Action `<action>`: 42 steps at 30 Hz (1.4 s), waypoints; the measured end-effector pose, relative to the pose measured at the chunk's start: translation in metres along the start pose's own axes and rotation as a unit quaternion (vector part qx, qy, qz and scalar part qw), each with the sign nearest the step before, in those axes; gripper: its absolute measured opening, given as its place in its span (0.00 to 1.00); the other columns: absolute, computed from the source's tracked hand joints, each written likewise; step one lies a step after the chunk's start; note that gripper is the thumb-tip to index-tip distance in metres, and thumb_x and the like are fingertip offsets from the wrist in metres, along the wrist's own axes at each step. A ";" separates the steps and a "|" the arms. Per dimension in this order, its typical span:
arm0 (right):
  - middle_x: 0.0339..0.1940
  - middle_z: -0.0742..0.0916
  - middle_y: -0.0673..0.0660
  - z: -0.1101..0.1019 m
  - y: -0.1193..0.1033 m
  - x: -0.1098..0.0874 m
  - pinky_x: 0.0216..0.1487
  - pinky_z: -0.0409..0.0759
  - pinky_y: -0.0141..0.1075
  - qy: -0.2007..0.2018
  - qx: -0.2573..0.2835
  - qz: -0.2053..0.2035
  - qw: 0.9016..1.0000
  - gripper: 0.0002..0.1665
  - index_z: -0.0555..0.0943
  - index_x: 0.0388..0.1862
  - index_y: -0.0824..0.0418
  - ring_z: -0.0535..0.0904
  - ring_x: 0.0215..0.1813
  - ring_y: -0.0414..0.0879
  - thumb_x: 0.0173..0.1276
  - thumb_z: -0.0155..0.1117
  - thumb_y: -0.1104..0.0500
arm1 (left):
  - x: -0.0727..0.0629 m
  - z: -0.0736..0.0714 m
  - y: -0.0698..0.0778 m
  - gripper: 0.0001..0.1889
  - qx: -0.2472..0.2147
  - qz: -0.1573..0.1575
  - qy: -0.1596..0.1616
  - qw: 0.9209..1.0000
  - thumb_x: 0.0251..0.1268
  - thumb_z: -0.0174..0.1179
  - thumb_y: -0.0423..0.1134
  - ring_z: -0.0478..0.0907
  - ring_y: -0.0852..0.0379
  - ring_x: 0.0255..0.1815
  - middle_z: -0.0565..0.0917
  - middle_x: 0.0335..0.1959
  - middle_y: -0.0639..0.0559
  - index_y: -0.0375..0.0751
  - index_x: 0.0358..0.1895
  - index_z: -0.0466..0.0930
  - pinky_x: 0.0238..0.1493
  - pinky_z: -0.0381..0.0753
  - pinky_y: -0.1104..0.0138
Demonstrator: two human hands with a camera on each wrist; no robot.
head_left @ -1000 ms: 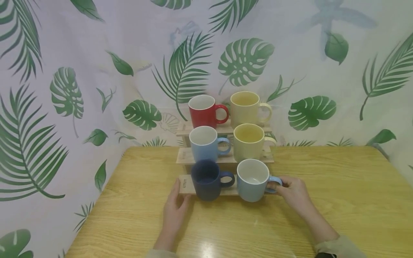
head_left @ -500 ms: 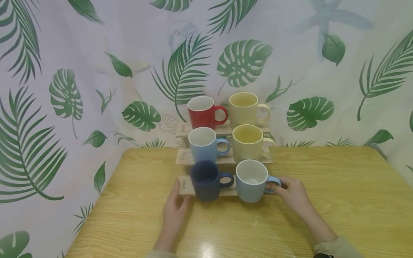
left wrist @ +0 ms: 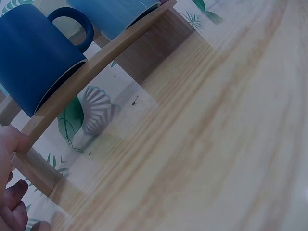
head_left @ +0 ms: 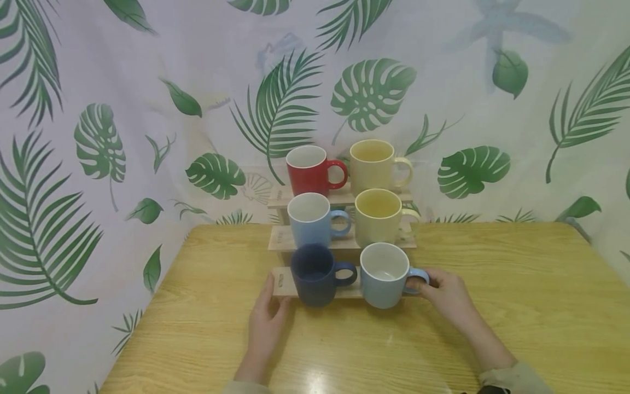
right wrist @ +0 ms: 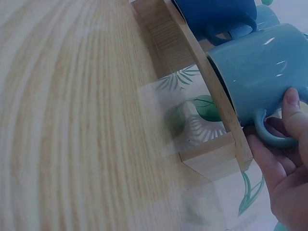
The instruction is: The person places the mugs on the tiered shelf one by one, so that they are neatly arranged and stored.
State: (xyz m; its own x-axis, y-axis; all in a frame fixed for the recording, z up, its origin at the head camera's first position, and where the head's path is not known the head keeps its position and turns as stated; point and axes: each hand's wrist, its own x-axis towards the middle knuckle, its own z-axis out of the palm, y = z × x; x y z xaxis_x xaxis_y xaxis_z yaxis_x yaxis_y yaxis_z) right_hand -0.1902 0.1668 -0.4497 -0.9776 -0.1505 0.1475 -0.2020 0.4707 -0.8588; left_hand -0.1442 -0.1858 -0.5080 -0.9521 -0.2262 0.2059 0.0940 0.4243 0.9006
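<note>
A three-tier wooden stand holds mugs in two columns. My left hand grips the left end of its lowest shelf, beside a navy mug. In the left wrist view the thumb meets the shelf's edge and other fingers curl below. My right hand pinches the handle of a light-blue mug with a white inside, at the right end of that shelf. The right wrist view shows fingers beneath the handle and the thumb near the mug's wall. Both front mugs stand upright, handles pointing right.
On the middle shelf stand another light-blue mug and a yellow mug. The top shelf carries a red mug and a second yellow mug. A wood-grain table lies beneath; a leaf-patterned cloth hangs behind.
</note>
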 end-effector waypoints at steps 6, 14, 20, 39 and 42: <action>0.41 0.88 0.59 0.000 0.002 -0.001 0.41 0.83 0.35 -0.004 -0.010 -0.006 1.000 0.17 0.84 0.41 0.65 0.83 0.45 0.51 0.61 0.70 0.52 | -0.002 -0.001 0.000 0.35 -0.006 -0.001 -0.001 1.000 0.68 0.58 0.45 0.52 0.52 0.74 0.56 0.74 0.50 0.45 0.75 0.54 0.73 0.51 0.56; 0.39 0.88 0.58 0.000 -0.001 -0.001 0.40 0.82 0.31 0.000 -0.009 -0.024 1.000 0.15 0.84 0.38 0.65 0.83 0.43 0.45 0.59 0.71 0.55 | -0.002 -0.002 0.001 0.36 -0.010 -0.003 -0.002 1.000 0.68 0.58 0.46 0.52 0.52 0.74 0.56 0.75 0.49 0.46 0.75 0.53 0.73 0.51 0.55; 0.40 0.88 0.59 0.000 0.000 -0.002 0.41 0.82 0.33 -0.001 -0.016 -0.018 1.000 0.16 0.84 0.39 0.65 0.83 0.45 0.50 0.58 0.71 0.54 | -0.003 -0.001 0.000 0.36 -0.016 -0.013 -0.005 1.000 0.68 0.58 0.47 0.51 0.55 0.74 0.55 0.75 0.51 0.48 0.75 0.53 0.73 0.50 0.57; 0.42 0.87 0.60 -0.001 0.001 -0.004 0.42 0.82 0.29 -0.013 0.007 -0.022 1.000 0.17 0.83 0.43 0.66 0.83 0.42 0.37 0.58 0.71 0.57 | -0.002 0.001 -0.001 0.36 -0.008 -0.004 -0.006 1.000 0.68 0.58 0.46 0.51 0.51 0.74 0.56 0.75 0.48 0.43 0.75 0.54 0.73 0.51 0.55; 0.44 0.87 0.61 -0.003 0.001 -0.005 0.44 0.83 0.31 -0.025 0.014 -0.029 0.999 0.19 0.82 0.46 0.66 0.84 0.45 0.43 0.58 0.71 0.57 | -0.003 0.001 0.000 0.36 -0.012 -0.005 -0.005 1.000 0.68 0.58 0.48 0.52 0.52 0.74 0.56 0.75 0.48 0.43 0.75 0.54 0.73 0.51 0.55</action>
State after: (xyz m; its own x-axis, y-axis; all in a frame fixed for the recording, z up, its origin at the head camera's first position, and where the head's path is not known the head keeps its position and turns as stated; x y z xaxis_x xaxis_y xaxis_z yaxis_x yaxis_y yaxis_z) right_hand -0.1858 0.1710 -0.4500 -0.9597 -0.2208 0.1738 -0.2565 0.4353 -0.8630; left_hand -0.1411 -0.1847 -0.5091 -0.9559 -0.2212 0.1934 0.0918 0.4006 0.9117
